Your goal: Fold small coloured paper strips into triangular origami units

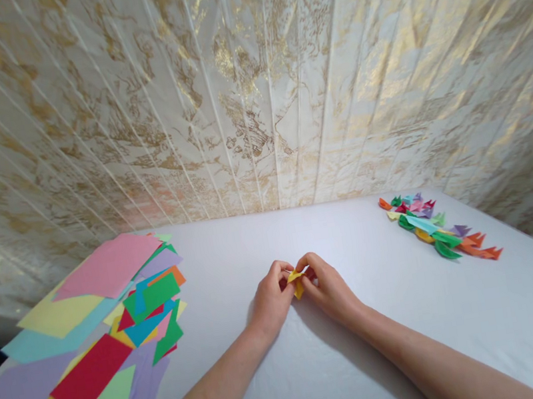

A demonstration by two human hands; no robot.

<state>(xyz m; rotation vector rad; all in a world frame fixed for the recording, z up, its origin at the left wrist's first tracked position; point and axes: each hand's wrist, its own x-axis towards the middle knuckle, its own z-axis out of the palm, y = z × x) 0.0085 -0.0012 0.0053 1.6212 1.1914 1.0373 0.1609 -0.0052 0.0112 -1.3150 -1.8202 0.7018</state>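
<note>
A small folded piece of yellow paper [297, 284] is held between my two hands, just above the middle of the white table. My left hand [272, 296] pinches its left side with thumb and fingers. From the other side my right hand [328, 287] grips it the same way, fingers curled. The fingertips cover part of the paper, so its full folded shape is hidden.
Loose sheets of coloured paper, among them a pink sheet [114, 260] and a red piece [92, 377], lie overlapping at the left. Several small folded paper figures [422, 225] rest at the back right of the white table [234, 252]. A gold-patterned curtain [240, 96] hangs behind.
</note>
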